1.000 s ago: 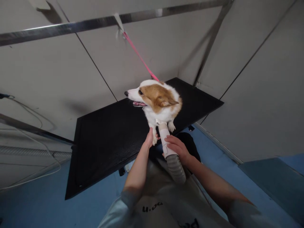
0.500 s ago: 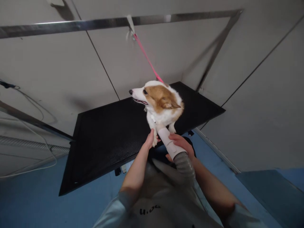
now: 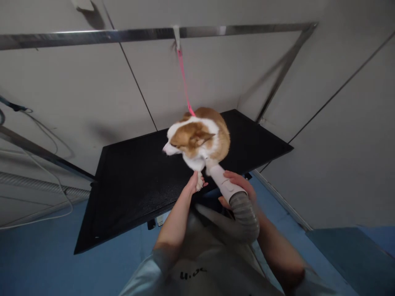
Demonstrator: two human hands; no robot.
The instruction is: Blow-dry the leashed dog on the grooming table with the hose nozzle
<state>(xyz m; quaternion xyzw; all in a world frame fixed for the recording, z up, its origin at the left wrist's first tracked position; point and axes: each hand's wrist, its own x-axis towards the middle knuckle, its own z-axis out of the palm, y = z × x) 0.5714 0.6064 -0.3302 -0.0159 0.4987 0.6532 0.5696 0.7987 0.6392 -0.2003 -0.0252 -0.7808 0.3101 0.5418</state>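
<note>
1. So the dog (image 3: 224, 133), brown and white, is near the front edge of a black bench (image 3: 132, 176), a bit right of the middle. Its head is dipped and turned toward the left of the view.
2. Left hand (image 3: 194, 181) is closed around one of its front legs, with the white paw (image 3: 200, 186) poking out past the fingers at the bench's near edge.
3. Right hand (image 3: 243, 181) is wrapped around a white nozzle (image 3: 225, 183), thumb underneath and fingers over the side.
4. The nozzle points up at the dog's chest, just right of the held leg. It's kinda blurry there, so I honestly can't tell if the tip touches the fur or stops just short.
5. A ribbed gray hose (image 3: 245, 211) comes off the back end of the nozzle and curves down beside the right forearm.
6. Pink leash (image 3: 183, 80) runs from the dog's neck up to a white strap (image 3: 177, 35) looped over a shiny metal bar (image 3: 132, 35).
7. Behind all that is a pale paneled wall (image 3: 74, 94), and below the bench you get blue floor (image 3: 108, 246).
</note>
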